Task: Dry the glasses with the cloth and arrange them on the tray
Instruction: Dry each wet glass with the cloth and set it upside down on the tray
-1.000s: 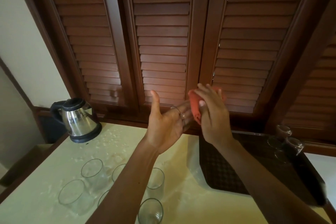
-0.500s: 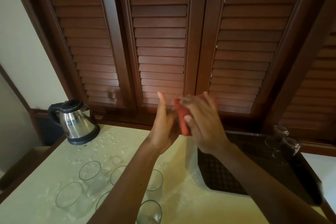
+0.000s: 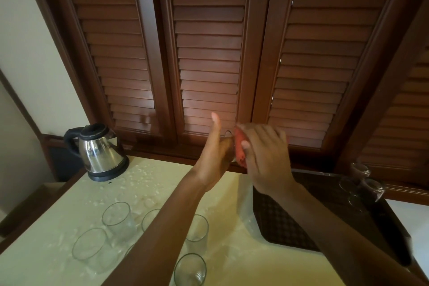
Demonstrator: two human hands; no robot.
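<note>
A steel kettle [image 3: 99,152] with a black lid and handle is standing at the far left of the pale countertop [image 3: 232,262], which is glistening with water drops. Nearer the camera, a cluster of clear tumblers [image 3: 115,217] is waiting upright on the wet surface — some are partly hidden behind the left forearm, and one more is sitting at the bottom edge, just right of that arm.

Above the counter, in front of the brown louvred shutters [image 3: 209,53], the left hand [image 3: 214,160] is holding a glass [image 3: 228,137] that is barely showing: only a curved bit of rim is catching the light between the two hands. The thumb is pointing straight up and the palm is facing right, cupping the glass; the fingers are hidden behind it, so how tightly they are curling is not plain. Pressing against the glass from the right is the orange-red cloth [image 3: 240,148], and the right hand [image 3: 267,158] is gripping that cloth, fingers bent over it, knuckles toward the camera.

Further right, the dark tray [image 3: 290,227] with a woven checked lining is lying on the counter, below and to the right of the hands — well apart from the held glass. At its far right corner several clear glasses [image 3: 362,183] are sitting close together; their exact number and poses are hard to tell.
</note>
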